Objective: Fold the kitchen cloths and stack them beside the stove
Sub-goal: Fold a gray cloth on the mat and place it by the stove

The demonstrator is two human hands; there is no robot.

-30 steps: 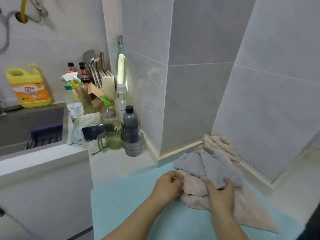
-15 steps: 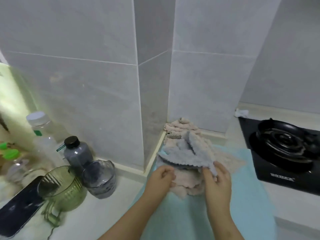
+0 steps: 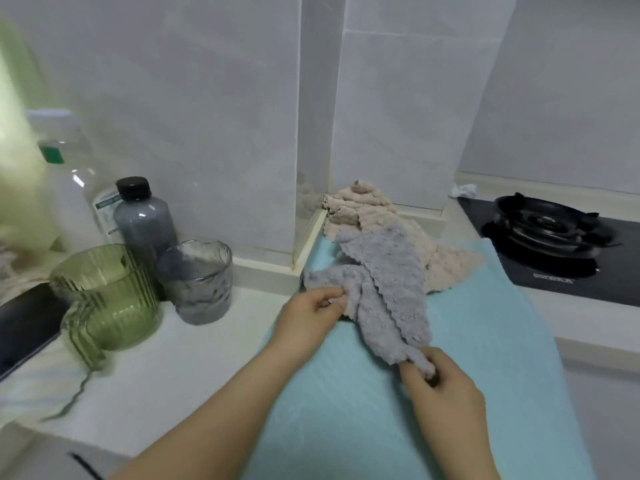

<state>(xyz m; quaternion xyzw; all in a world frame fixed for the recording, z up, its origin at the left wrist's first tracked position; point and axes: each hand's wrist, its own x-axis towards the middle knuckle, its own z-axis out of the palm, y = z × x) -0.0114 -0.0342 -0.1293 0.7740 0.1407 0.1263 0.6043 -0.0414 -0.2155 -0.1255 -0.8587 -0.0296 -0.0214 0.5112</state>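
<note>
- The right hand (image 3: 446, 386) is pinching the near corner of a fluffy grey, scallop-edged kitchen cloth (image 3: 384, 282) between thumb and curled fingers, low over a pale teal mat (image 3: 485, 393) that is covering this part of the white surface (image 3: 173, 358)
- The left hand (image 3: 308, 317) is gripping another corner of the same grey cloth, further back and to the left, so both hands are grasping it and seemingly drawing it out flat
- The grey cloth is lying rumpled and unfolded, its near part on the teal mat and its far part draping over a crumpled heap of beige cloth (image 3: 446, 265)
- Off to the left, a ribbed green glass mug (image 3: 104, 296), a smoky grey tumbler (image 3: 201, 282) and a dark capped bottle (image 3: 143, 216) are crowding the surface
- The beige heap is bunching up into the tiled corner; how many cloths are making it up I cannot tell
- To the right, a black gas stove (image 3: 554, 237) is standing just beside the mat, with no folded stack showing next to it
- By my reading the task is sitting near its start: the grey cloth is only being spread for a first fold, the beige heap is waiting, and the stacking is not yet begun
</note>
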